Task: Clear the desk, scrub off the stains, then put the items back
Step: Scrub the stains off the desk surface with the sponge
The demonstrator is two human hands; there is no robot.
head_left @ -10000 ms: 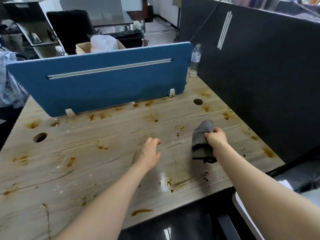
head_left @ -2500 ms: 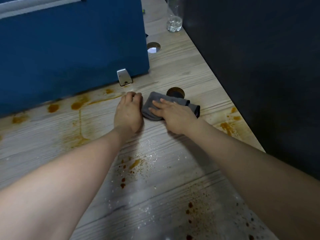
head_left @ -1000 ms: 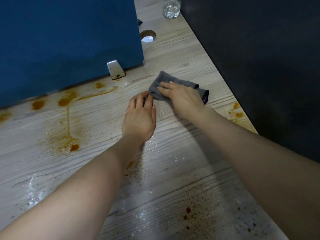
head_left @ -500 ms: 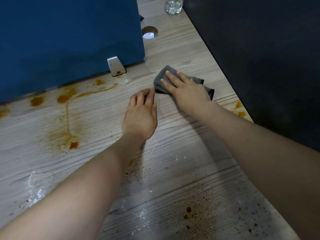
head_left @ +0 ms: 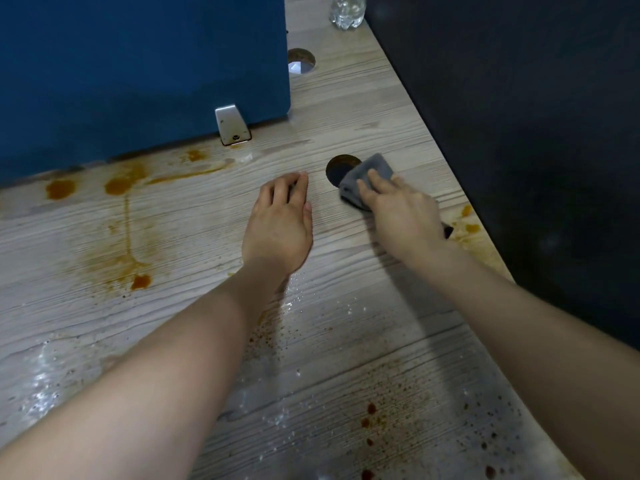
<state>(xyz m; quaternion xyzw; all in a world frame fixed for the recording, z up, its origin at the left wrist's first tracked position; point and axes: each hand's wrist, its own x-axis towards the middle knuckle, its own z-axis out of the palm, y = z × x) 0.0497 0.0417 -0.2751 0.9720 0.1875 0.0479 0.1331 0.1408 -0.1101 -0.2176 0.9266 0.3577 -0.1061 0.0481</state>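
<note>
Here the right hand (head_left: 401, 216) presses straight fingers on the folded grey cloth (head_left: 370, 174) at centre frame, beside a round hole (head_left: 337, 169). The left hand (head_left: 278, 223) braces flat, fingers relaxed, on the pale wood-grain desk (head_left: 207, 237). Best to keep firm pressure and work left toward the orange stains (head_left: 119, 185).

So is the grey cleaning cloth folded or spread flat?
Bunched, not spread: the grey cleaning cloth is a small wad under the right hand, partly covering the round desk hole.

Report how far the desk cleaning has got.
Done: the visible desk holds only a bottle at the far edge. In hand: the right hand presses the grey cloth flat beside the cable hole; the left hand rests flat on the wood. Left: orange stains by the blue divider, brown splatter near the front edge, then returning the items.
</note>
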